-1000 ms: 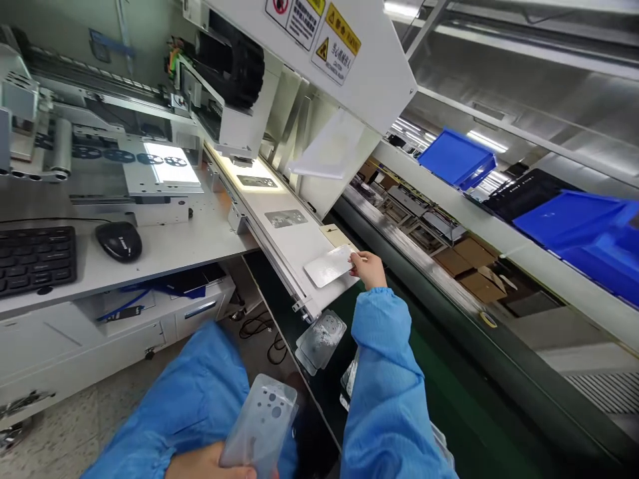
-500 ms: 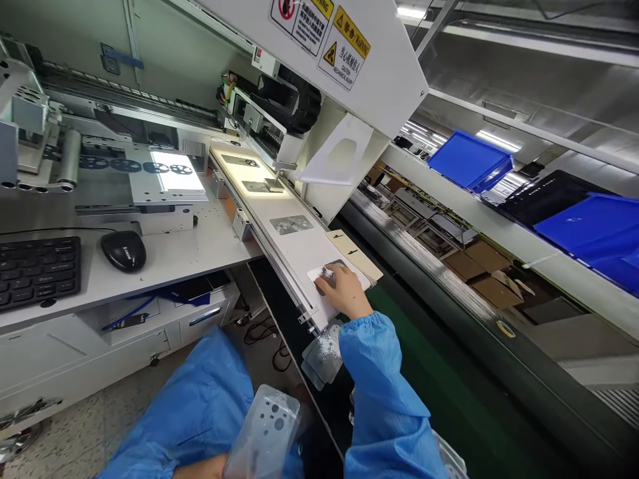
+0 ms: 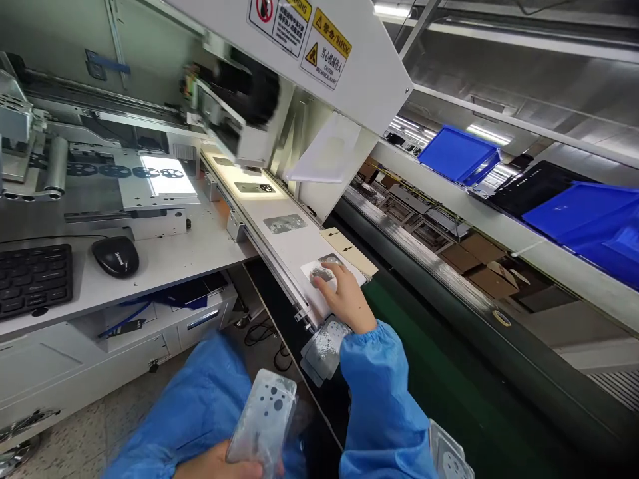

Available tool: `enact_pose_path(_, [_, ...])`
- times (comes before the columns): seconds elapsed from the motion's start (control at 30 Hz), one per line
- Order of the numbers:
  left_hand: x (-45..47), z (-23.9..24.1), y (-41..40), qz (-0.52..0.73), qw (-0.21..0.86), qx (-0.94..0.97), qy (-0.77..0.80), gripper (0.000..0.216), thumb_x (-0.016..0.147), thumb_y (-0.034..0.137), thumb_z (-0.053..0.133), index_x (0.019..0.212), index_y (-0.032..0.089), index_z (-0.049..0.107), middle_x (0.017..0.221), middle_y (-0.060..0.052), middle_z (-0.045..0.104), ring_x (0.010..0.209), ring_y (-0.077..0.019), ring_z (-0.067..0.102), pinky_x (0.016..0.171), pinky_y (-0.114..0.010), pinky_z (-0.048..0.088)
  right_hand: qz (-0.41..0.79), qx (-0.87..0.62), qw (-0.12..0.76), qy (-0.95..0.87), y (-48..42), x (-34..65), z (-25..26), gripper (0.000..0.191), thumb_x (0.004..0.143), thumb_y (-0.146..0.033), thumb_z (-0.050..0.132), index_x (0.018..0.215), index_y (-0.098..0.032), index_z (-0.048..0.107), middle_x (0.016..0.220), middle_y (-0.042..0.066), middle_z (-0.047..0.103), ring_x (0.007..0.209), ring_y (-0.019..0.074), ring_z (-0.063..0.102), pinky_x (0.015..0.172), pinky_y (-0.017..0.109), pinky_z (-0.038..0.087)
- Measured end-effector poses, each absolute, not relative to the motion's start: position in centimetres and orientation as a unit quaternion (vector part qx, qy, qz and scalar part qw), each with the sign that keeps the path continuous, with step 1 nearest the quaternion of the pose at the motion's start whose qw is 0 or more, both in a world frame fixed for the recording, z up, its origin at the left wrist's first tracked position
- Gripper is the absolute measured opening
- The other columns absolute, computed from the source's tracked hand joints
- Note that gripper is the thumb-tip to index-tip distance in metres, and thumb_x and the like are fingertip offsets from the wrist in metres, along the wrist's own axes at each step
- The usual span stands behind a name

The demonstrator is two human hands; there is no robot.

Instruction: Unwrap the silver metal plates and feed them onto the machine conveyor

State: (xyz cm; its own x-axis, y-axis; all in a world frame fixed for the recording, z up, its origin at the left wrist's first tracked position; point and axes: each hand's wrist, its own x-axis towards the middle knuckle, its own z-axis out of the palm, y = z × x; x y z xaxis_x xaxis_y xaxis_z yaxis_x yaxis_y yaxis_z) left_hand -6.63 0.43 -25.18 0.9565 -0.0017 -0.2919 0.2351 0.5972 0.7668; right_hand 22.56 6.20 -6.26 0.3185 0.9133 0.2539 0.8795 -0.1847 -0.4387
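My left hand [image 3: 222, 462], low in the picture, grips several clear, thin phone back panels [image 3: 264, 409] stacked together, with round camera holes at the top. My right hand [image 3: 347, 296] is at the near end of a white conveyor belt [image 3: 284, 246]. Its thumb and fingers are closed on a phone back panel [image 3: 319, 274] lying at the belt, and partly cover it. Another panel [image 3: 285, 224] lies flat further up the belt. Beneath my right wrist, more loose panels [image 3: 324, 349] overlap beside the belt's end.
A machine head [image 3: 249, 143] hangs over the lit part of the belt. A cream board [image 3: 349, 251] sits along the belt's right edge. On the left are a mouse [image 3: 116, 257] and a keyboard [image 3: 34, 279]. More panels [image 3: 449, 456] lie at bottom right, near a green surface [image 3: 424, 359].
The machine head has moved up and left, uncovering a dark ring-shaped piece on a lit panel. My left hand has risen further into view with its stack. My right hand stays at the same panel.
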Motion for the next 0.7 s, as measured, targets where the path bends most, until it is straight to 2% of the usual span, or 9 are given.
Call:
enact_pose_path(0.07, [-6.3,-23.2,0.7,-0.074,0.897,0.415,0.134,0.051,0.061,0.074,0.076,0.098,0.04,0.079,0.092,-0.002,0.079,0.09,-0.0311,0.073,0.089,-0.048,0.051,0.115,-0.741,0.281,-0.6,3.7,20.5,-5.3,0.036,0.096,-0.047,0.057,0.119,-0.021,0.069,0.112,0.009,0.072,0.102,0.026,0.065,0.091,0.038,0.05])
enact_pose_path(0.13, [-6.0,-21.7,0.9,-0.092,0.926,0.347,0.119,0.049,0.063,0.067,0.079,0.099,0.035,0.078,0.088,-0.003,0.079,0.082,-0.0283,0.074,0.081,-0.046,0.053,0.225,-0.709,0.254,-0.619,1.2,18.5,-4.8,0.028,0.097,-0.044,0.056,0.107,-0.023,0.072,0.092,0.004,0.074,0.082,0.0206,0.067,0.077,0.031,0.051])
enact_pose_path(0.23, [-5.6,-20.4,0.7,-0.118,0.942,0.296,0.108,0.044,0.07,0.057,0.081,0.104,0.03,0.076,0.091,-0.004,0.078,0.084,-0.0254,0.074,0.082,-0.043,0.054,0.343,-0.661,0.19,-0.64,-2.1,16.3,-5.1,0.022,0.098,-0.038,0.057,0.094,-0.024,0.073,0.08,0.0,0.072,0.069,0.0159,0.064,0.065,0.026,0.047])
enact_pose_path(0.33, [-5.3,-20.0,0.3,-0.136,0.934,0.313,0.104,0.044,0.074,0.055,0.08,0.107,0.027,0.075,0.093,-0.005,0.077,0.086,-0.0243,0.074,0.083,-0.042,0.054,0.383,-0.646,0.191,-0.632,-4.4,16.0,-6.1,0.021,0.097,-0.036,0.057,0.09,-0.023,0.072,0.074,-0.001,0.07,0.063,0.0142,0.059,0.06,0.024,0.044])
enact_pose_path(0.43, [-5.2,-20.8,-0.3,-0.15,0.921,0.341,0.113,0.048,0.072,0.059,0.08,0.107,0.027,0.072,0.093,-0.004,0.077,0.084,-0.0241,0.074,0.081,-0.043,0.054,0.382,-0.664,0.222,-0.604,-6.0,18.4,-7.3,0.024,0.096,-0.039,0.057,0.086,-0.022,0.071,0.073,-0.001,0.068,0.065,0.0145,0.059,0.061,0.024,0.045])
enact_pose_path(0.57, [-5.4,-23.0,-1.2,-0.219,0.896,0.368,0.118,0.06,0.061,0.068,0.084,0.1,0.024,0.07,0.084,-0.003,0.077,0.076,-0.0244,0.074,0.08,-0.045,0.055,0.329,-0.753,0.237,-0.517,-6.6,24.8,-9.3,0.024,0.094,-0.039,0.054,0.084,-0.02,0.065,0.073,-0.001,0.063,0.065,0.0146,0.06,0.061,0.025,0.046])
enact_pose_path(0.7, [-5.5,-23.8,-1.7,-0.19,0.905,0.343,0.168,0.068,0.059,0.068,0.085,0.107,0.023,0.067,0.082,-0.003,0.079,0.077,-0.0247,0.075,0.077,-0.042,0.056,0.16,-0.875,0.132,-0.437,-4.6,29.8,-11.8,0.017,0.092,-0.026,0.054,0.087,-0.019,0.069,0.075,0.001,0.067,0.071,0.0158,0.061,0.065,0.026,0.043])
